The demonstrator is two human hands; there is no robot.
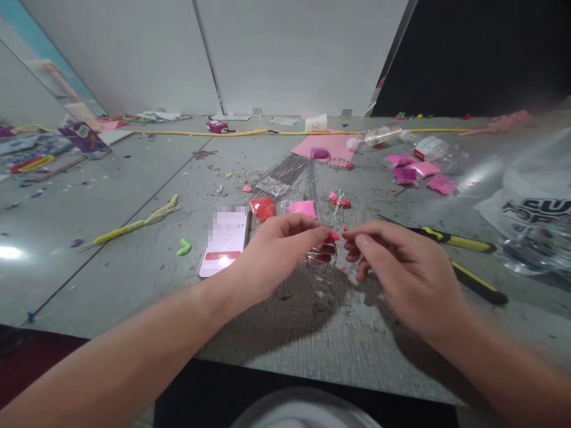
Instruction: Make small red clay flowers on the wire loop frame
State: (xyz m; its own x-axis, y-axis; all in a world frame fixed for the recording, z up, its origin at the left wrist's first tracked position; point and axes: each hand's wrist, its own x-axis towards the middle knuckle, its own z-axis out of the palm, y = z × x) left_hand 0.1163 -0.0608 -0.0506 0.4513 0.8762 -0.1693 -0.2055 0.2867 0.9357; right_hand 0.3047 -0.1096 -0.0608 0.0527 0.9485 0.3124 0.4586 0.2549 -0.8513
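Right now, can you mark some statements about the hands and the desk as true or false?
1. Both hands pinch a small red piece between them. True.
2. The phone lies right of the right hand. False: it lies left of the left hand.
3. The phone screen is dark. False: it is lit.
4. Yellow-handled pliers lie beyond the right hand. True.
5. A bundle of thin wires lies beyond the hands. True.

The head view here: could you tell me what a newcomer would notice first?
Probably the two hands meeting at the centre: the left hand and right hand pinch a small red piece between their fingertips above the grey table. A phone lies just left, and yellow-handled pliers lie to the right.
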